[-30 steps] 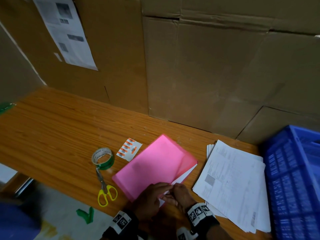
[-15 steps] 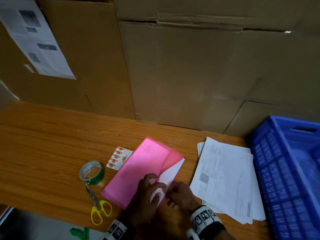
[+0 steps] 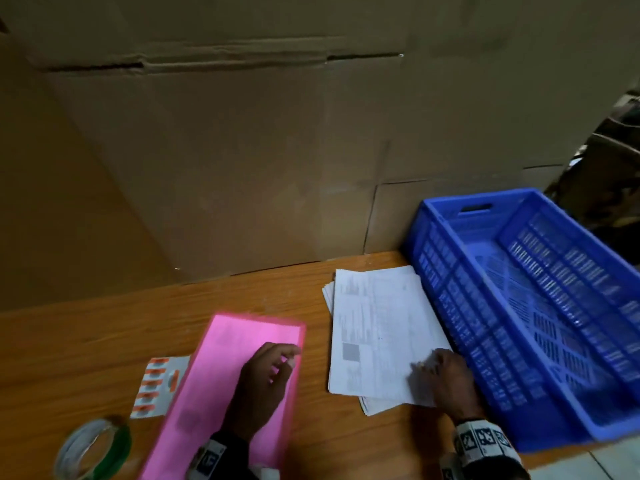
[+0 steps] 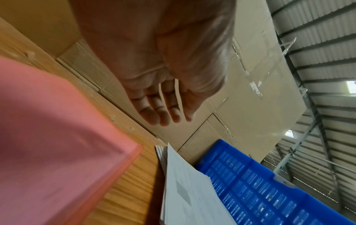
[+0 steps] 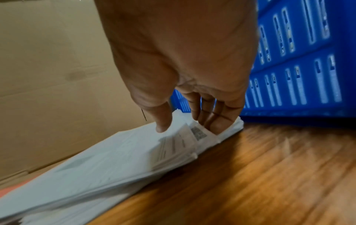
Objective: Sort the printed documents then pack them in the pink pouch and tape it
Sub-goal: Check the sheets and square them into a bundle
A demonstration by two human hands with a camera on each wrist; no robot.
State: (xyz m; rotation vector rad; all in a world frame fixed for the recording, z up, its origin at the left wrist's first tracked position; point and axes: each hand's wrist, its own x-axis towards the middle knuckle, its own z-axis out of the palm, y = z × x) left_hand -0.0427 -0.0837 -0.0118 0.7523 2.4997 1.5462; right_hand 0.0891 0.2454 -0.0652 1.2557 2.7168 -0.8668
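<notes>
The pink pouch (image 3: 221,375) lies flat on the wooden table (image 3: 86,341), with no white sheet showing at its edges. My left hand (image 3: 284,362) is over its right half with fingers relaxed. In the left wrist view that hand (image 4: 167,117) has straight fingers, holds nothing, and sits above the pouch (image 4: 48,152). The stack of printed documents (image 3: 377,327) lies to the right of the pouch. My right hand (image 3: 429,365) is at its near right corner. In the right wrist view the right hand (image 5: 185,126) pinches the corner sheets of the stack (image 5: 96,164), thumb on top and fingers tucked in between.
A blue plastic crate (image 3: 460,306) stands against the right side of the documents. A green tape roll (image 3: 93,448) and an orange-and-white card (image 3: 156,386) lie left of the pouch. Cardboard boxes (image 3: 242,168) wall off the table's back edge.
Both hands were working a white sheet into the pouch's near end. That sheet no longer shows, my right hand has moved right onto the document stack, and the view has swung right.
</notes>
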